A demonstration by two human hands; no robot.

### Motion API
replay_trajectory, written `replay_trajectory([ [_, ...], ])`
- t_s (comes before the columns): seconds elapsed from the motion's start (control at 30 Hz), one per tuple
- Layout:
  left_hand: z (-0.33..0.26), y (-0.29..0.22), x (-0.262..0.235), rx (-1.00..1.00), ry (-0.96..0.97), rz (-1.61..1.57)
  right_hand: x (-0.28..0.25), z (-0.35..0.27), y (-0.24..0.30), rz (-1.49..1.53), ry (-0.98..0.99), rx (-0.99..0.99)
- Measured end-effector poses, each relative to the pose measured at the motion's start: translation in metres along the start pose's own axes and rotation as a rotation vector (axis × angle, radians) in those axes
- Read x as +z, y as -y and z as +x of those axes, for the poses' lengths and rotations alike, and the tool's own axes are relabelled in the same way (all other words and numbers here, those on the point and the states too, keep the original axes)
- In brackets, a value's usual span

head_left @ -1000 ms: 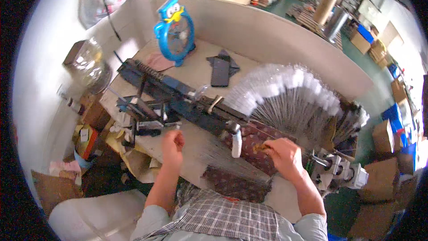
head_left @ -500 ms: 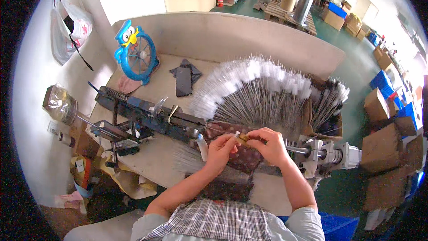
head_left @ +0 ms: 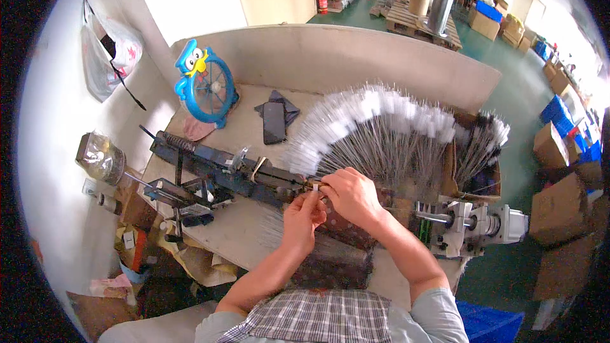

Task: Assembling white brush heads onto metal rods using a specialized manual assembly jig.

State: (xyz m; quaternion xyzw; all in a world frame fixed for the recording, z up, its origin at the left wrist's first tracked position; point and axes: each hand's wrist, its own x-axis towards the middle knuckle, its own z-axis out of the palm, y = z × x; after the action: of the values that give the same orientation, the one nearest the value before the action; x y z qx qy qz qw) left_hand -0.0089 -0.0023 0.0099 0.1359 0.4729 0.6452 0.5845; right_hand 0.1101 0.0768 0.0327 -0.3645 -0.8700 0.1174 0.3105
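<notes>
Both my hands meet over a dark, spotted cloth (head_left: 346, 222) at the table's front, by the end of a long dark metal bar (head_left: 229, 165). My left hand (head_left: 304, 219) is closed in a pinch, a small white piece (head_left: 316, 187) showing at its fingertips. Just above it, my right hand (head_left: 352, 195) bends over the bar's end with its fingers pressed together. What the right fingers grip is hidden. Behind the hands, wire-stemmed brushes with white bristles (head_left: 372, 105) lie fanned out. Thin loose wires (head_left: 276, 225) rest left of my left hand.
A motor unit with a shaft (head_left: 476, 222) stands at the right end, next to a box of more brushes (head_left: 476, 152). Farther back are a phone (head_left: 274, 122) and a blue toy-like fan (head_left: 208, 92). A low partition (head_left: 356, 51) bounds the table's back. Cartons (head_left: 559, 206) stand right.
Both hands have moved left to the bar's end, my right hand now reaching over it. The brass-coloured piece seen between the fingers earlier is mostly hidden. The whole view has shifted slightly.
</notes>
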Motion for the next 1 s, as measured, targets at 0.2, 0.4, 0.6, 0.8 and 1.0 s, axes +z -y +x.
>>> replay_trajectory([
  [0.2,0.002,0.007,-0.010,0.040,0.062,0.076,-0.012,0.001,0.006,0.255,0.154,0.170],
  [0.4,0.005,-0.002,-0.008,-0.087,0.096,-0.057,-0.006,-0.005,0.010,0.245,0.125,0.214],
  [0.6,0.007,0.010,-0.005,-0.038,0.020,-0.275,0.005,-0.004,0.034,-0.002,-0.060,0.036],
  [0.8,0.010,0.017,-0.006,-0.012,0.068,-0.292,0.006,-0.010,0.025,-0.051,-0.213,-0.038],
  [1.0,0.005,0.015,0.001,0.070,-0.036,-0.267,0.001,-0.012,0.022,-0.025,-0.186,-0.083],
])
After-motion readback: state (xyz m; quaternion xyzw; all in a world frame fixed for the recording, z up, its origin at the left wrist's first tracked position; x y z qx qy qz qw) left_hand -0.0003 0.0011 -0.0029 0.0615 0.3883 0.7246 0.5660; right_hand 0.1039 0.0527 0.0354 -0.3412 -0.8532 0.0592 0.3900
